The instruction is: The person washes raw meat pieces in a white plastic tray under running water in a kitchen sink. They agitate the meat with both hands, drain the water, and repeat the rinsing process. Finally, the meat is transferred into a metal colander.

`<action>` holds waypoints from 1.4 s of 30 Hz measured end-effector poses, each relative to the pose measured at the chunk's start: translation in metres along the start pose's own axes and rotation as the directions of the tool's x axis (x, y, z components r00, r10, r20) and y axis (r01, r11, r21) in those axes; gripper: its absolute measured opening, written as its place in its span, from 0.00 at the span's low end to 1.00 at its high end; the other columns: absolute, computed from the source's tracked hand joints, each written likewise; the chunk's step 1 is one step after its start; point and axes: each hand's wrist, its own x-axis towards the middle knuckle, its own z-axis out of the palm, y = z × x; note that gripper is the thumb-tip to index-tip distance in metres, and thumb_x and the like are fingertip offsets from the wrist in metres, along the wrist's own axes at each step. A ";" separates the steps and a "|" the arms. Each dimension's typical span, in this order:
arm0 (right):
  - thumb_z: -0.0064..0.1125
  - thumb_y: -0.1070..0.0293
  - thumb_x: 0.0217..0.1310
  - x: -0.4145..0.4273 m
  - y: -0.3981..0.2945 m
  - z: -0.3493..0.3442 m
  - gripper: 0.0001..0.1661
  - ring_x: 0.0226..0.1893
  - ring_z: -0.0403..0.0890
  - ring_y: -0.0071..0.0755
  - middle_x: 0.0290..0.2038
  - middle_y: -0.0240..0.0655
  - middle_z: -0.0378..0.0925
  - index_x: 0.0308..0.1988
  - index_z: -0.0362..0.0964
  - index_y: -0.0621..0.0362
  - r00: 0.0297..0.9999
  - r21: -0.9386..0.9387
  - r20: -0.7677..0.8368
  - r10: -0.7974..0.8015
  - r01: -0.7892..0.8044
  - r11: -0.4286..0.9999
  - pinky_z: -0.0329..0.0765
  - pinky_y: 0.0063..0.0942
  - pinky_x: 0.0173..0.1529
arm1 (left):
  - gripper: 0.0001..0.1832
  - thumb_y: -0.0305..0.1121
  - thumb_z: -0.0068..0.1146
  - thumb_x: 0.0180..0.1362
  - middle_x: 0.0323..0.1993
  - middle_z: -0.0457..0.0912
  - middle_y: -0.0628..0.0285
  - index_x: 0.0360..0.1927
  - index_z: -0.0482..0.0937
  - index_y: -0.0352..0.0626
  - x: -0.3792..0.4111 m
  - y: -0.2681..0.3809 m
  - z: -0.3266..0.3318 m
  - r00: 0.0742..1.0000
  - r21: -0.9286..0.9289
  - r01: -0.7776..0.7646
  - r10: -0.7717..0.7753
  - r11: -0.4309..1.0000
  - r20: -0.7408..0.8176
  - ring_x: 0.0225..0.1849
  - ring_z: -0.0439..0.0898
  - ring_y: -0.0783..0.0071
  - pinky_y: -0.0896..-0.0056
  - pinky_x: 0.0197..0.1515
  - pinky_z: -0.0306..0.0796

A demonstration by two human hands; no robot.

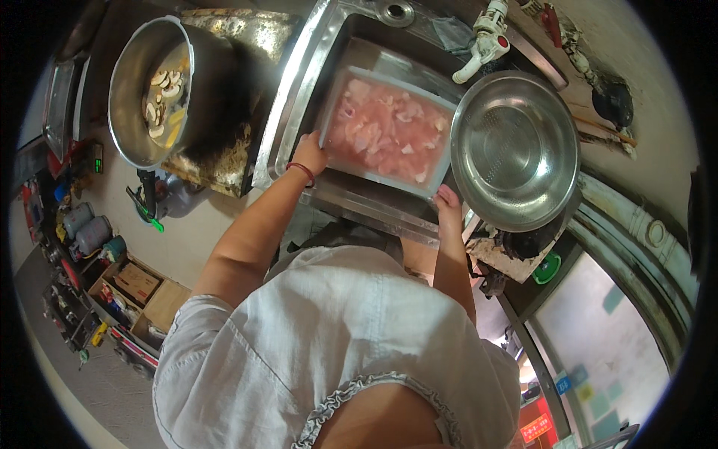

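A rectangular white plastic tub (387, 188) sits within the stainless steel sink (280, 134), filled with pieces of raw pale meat (364, 132) in pinkish water. My left hand (310, 152) grips the tub's near left corner, with a dark red band around the wrist. At the near right corner, my right hand (447, 199) has its fingers against the rim; its thumb is hard to make out. Just right of the tub, a perforated stainless steel basin (516, 151) rests at the sink's right side, tilted a little.
A large metal pot (216, 84) with sliced mushrooms (162, 84) stands at the left on a stained metal surface (241, 168). A white plastic tap (482, 53) reaches over the sink's far right. Gas cylinders (92, 233) and an open cardboard box (162, 306) are at the lower left.
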 end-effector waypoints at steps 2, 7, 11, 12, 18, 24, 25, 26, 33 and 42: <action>0.50 0.76 0.52 0.043 0.033 -0.004 0.25 0.53 0.66 0.40 0.53 0.48 0.64 0.51 0.60 0.68 0.979 -0.416 -0.152 -0.138 0.064 0.907 0.61 0.30 0.56 | 0.23 0.32 0.50 0.45 0.34 0.74 0.44 0.46 0.66 0.33 0.013 -0.006 0.015 0.998 0.094 -0.002 0.008 0.996 -0.065 0.43 0.72 0.49 0.60 0.47 0.66; 0.41 0.56 0.58 0.111 0.054 0.021 0.28 0.53 0.66 0.49 0.52 0.53 0.64 0.51 0.61 0.69 0.959 -0.704 -0.260 -0.114 -0.108 0.702 0.60 0.33 0.56 | 0.24 0.36 0.52 0.47 0.37 0.74 0.40 0.46 0.66 0.34 0.059 -0.009 0.039 0.947 0.004 0.317 -0.316 0.949 0.064 0.44 0.72 0.45 0.57 0.47 0.66; 0.41 0.50 0.57 0.132 0.057 0.027 0.32 0.51 0.68 0.51 0.49 0.55 0.66 0.46 0.65 0.70 0.953 -0.753 -0.301 -0.041 -0.211 0.623 0.60 0.35 0.55 | 0.20 0.37 0.50 0.50 0.37 0.74 0.39 0.43 0.68 0.34 0.076 -0.006 0.049 0.958 -0.082 0.285 -0.286 0.955 0.006 0.42 0.73 0.45 0.56 0.44 0.68; 0.42 0.49 0.57 0.136 0.058 0.029 0.32 0.50 0.68 0.52 0.49 0.55 0.66 0.46 0.66 0.71 0.943 -0.717 -0.325 -0.068 -0.199 0.668 0.61 0.35 0.55 | 0.15 0.37 0.51 0.50 0.34 0.74 0.39 0.37 0.69 0.36 0.078 -0.005 0.053 0.956 -0.095 0.286 -0.290 0.953 -0.033 0.40 0.73 0.44 0.55 0.41 0.68; 0.48 0.50 0.55 0.129 0.039 0.045 0.34 0.49 0.69 0.51 0.48 0.57 0.67 0.45 0.65 0.75 0.827 -0.369 -0.542 -0.148 -0.076 0.926 0.62 0.34 0.54 | 0.11 0.33 0.50 0.51 0.30 0.75 0.41 0.31 0.68 0.35 0.064 -0.014 0.053 0.972 -0.119 0.195 -0.207 0.974 -0.106 0.34 0.74 0.44 0.53 0.35 0.68; 0.53 0.57 0.54 0.149 0.096 0.020 0.30 0.49 0.70 0.47 0.49 0.54 0.67 0.46 0.64 0.75 0.817 -0.566 -0.510 -0.269 -0.083 0.820 0.64 0.32 0.52 | 0.08 0.30 0.50 0.50 0.22 0.73 0.46 0.27 0.65 0.37 0.046 -0.003 0.033 0.964 -0.129 0.021 -0.054 0.991 -0.259 0.29 0.73 0.45 0.52 0.30 0.66; 0.53 0.59 0.54 0.144 0.091 0.023 0.29 0.48 0.70 0.46 0.49 0.53 0.67 0.47 0.64 0.75 0.821 -0.524 -0.509 -0.257 -0.059 0.850 0.64 0.32 0.52 | 0.08 0.29 0.51 0.50 0.22 0.73 0.46 0.27 0.65 0.37 0.042 0.000 0.026 0.963 -0.118 0.023 -0.053 0.993 -0.265 0.29 0.73 0.45 0.52 0.30 0.66; 0.54 0.60 0.54 0.127 0.063 0.040 0.29 0.48 0.70 0.45 0.50 0.53 0.67 0.47 0.63 0.75 0.824 -0.420 -0.516 -0.235 -0.004 0.908 0.65 0.33 0.51 | 0.08 0.29 0.51 0.49 0.22 0.73 0.46 0.26 0.65 0.37 0.038 0.000 0.019 0.958 -0.105 0.034 -0.063 0.994 -0.280 0.29 0.73 0.45 0.52 0.30 0.66; 0.55 0.69 0.52 0.093 0.032 0.040 0.27 0.48 0.70 0.41 0.49 0.50 0.67 0.48 0.61 0.75 0.850 -0.092 -0.518 -0.102 0.064 0.994 0.63 0.31 0.52 | 0.06 0.26 0.51 0.47 0.20 0.72 0.47 0.25 0.65 0.37 0.020 0.021 -0.014 0.963 -0.174 0.006 -0.053 0.985 -0.264 0.26 0.73 0.47 0.55 0.27 0.65; 0.51 0.77 0.51 0.063 0.012 0.043 0.15 0.38 0.72 0.36 0.39 0.43 0.72 0.41 0.65 0.72 0.778 -0.228 -0.543 -0.315 0.224 0.947 0.67 0.31 0.45 | 0.10 0.28 0.54 0.49 0.16 0.69 0.50 0.23 0.64 0.38 -0.006 0.030 -0.057 0.942 -0.144 -0.054 0.002 0.988 -0.335 0.20 0.70 0.50 0.61 0.22 0.64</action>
